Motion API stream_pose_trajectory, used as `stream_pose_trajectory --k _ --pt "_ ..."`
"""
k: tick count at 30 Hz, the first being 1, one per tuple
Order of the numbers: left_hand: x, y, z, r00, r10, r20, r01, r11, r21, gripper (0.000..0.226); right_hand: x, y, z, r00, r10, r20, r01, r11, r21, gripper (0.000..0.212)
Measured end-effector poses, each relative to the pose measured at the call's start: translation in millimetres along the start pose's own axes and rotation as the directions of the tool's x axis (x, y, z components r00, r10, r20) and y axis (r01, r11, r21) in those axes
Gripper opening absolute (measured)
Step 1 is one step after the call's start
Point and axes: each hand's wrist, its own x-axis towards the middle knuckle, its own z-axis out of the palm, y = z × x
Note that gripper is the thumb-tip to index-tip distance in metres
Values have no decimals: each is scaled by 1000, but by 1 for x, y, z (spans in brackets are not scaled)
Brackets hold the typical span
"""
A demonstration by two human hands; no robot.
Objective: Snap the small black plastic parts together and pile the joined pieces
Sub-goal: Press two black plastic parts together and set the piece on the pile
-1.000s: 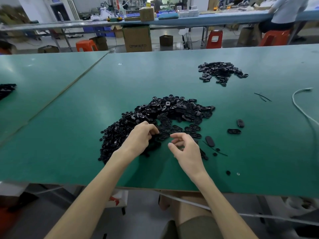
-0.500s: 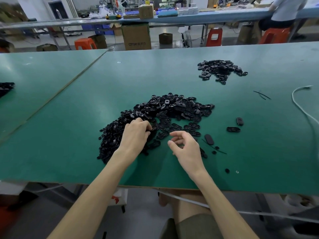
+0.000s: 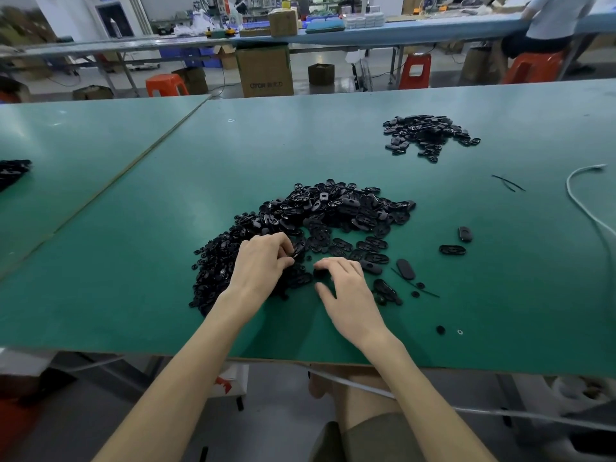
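Note:
A large heap of small black plastic parts lies on the green table in front of me. My left hand rests on the heap's near edge, its thumb and fingers pinched on a small black part. My right hand hovers just to the right, fingers spread, with its fingertips touching a black part and the thumb held apart. A smaller pile of black pieces sits at the far right of the table.
Loose black parts and thin black strips lie right of the heap. A white cable curves along the right side. Another black pile sits on the left table. A person sits at a far bench beyond orange stools.
My right hand dropped forward from a raised, curled pose until its fingertips reached a part on the table. My left hand stayed on the heap, pinching tighter.

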Motion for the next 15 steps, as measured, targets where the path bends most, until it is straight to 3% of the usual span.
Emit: stream_pose_trajectory --k 7,15 --pt "-5 2 5 994 98 -39 -95 992 81 9 2 0 1 998 58 -24 -57 997 52 17" --pt "-8 1 8 988 147 -38 -146 989 25 9 1 -1 0 996 77 -43 -74 995 66 34"
